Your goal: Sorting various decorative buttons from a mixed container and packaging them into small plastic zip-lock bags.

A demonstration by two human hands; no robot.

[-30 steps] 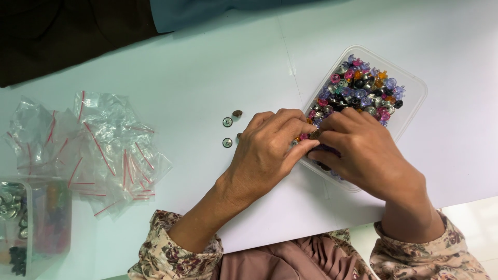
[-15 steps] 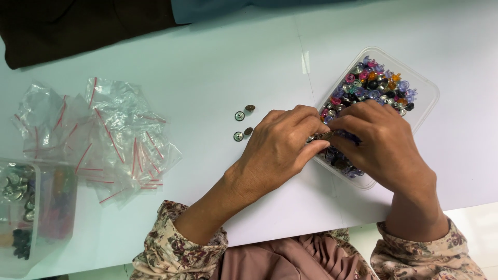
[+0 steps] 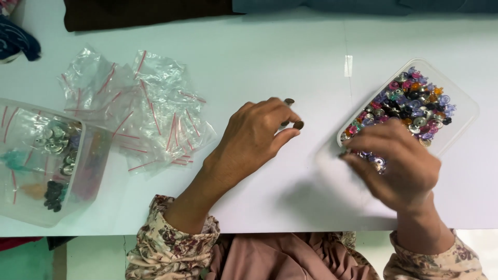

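Note:
My left hand [image 3: 257, 137] rests on the white table [image 3: 249, 67], fingers curled, its fingertips touching small dark round buttons [image 3: 298, 125] that lie beside it. My right hand [image 3: 397, 166] is blurred and hovers over the near end of a clear plastic tray [image 3: 463, 111] filled with several colourful snap buttons [image 3: 410, 103] in purple, pink, orange, silver and black. Whether the right hand's fingers pinch a button is hidden by the blur.
A heap of small clear zip bags with red strips [image 3: 140, 109] lies left of centre. A clear plastic box [image 3: 91, 166] with bagged buttons stands at the left edge. Dark cloth [image 3: 145, 13] lies along the table's far side.
My left hand has left the tray and moved left to the loose buttons on the table. My right hand has shifted toward the tray's near end. The view has drifted, so everything sits further right.

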